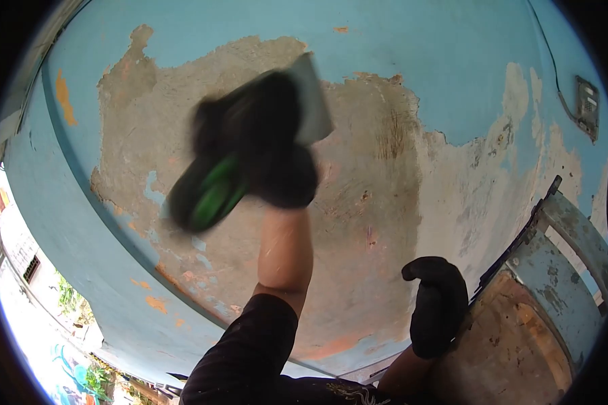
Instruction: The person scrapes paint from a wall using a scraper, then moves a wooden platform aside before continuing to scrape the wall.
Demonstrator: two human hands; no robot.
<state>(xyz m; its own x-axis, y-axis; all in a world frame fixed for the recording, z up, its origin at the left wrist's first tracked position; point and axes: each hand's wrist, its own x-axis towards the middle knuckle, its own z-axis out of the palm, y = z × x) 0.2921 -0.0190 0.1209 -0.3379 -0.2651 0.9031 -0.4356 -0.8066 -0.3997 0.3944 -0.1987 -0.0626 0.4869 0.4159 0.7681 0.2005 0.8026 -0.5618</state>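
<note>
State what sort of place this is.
Likely a building under repair, opening onto the outdoors: the blue wall has a broad bare patch, what looks like a worn chair stands nearby, and sunlit greenery shows beyond.

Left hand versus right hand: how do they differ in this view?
The left hand is higher in the picture; the right hand is lower. The left hand is blurred; the right hand is sharper. The left hand grips a flat-bladed tool; none shows in the right hand. Both wear black.
</note>
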